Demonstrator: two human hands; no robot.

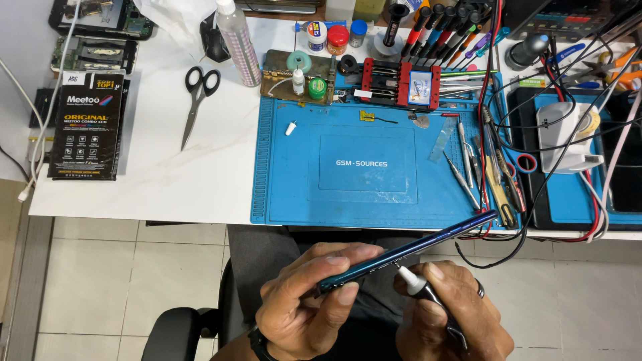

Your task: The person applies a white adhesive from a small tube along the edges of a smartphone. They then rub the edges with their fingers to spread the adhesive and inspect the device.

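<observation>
Phone [408,251] edge-up in left hand [307,301], above right hand [448,314].

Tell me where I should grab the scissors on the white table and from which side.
Grip the scissors by the black loop handles, which lie at the far end; the closed blades point back toward the near table edge. Reach over from above and hook fingers into the loops. The table around the handles is bare, with a bottle to their right.

White worktable [167,180] above pale tiled floor [100,281], black chair [177,331].
</observation>
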